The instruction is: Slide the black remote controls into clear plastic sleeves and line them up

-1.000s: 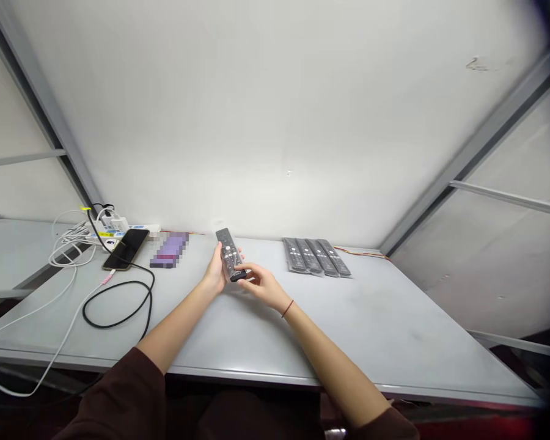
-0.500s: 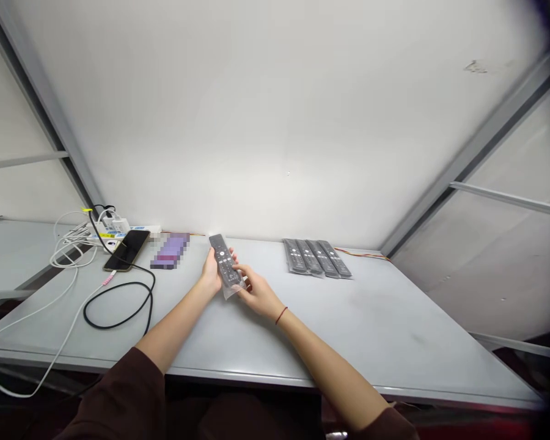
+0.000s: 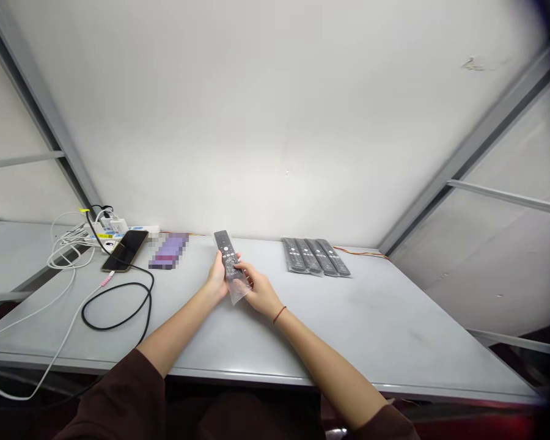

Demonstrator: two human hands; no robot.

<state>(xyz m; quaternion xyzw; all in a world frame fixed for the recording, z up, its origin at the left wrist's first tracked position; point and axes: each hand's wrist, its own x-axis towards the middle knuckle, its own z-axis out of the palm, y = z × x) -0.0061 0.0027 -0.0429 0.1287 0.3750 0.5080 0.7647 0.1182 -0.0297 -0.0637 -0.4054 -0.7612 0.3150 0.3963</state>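
A black remote control (image 3: 225,247) in a clear plastic sleeve (image 3: 239,292) is held tilted above the table, its buttons facing up. My left hand (image 3: 218,276) wraps round its left side, with fingertips showing at the far edge. At the lower right, my right hand (image 3: 260,292) is closed on the sleeved remote, one finger lying over the buttons. Loose plastic hangs past the remote's near end. To the right, several sleeved remotes (image 3: 315,256) lie side by side on the table.
On the left, a black phone (image 3: 125,250) lies by a power strip (image 3: 144,230) with plugs and tangled white cables (image 3: 66,252). A black cable (image 3: 117,328) loops on the grey table (image 3: 376,330). A blurred purple object (image 3: 168,250) lies near the white back wall (image 3: 275,122).
The remote has shifted slightly right, and more loose sleeve shows beyond its near end. My left hand has moved a little right with it. The row of remotes stays put.
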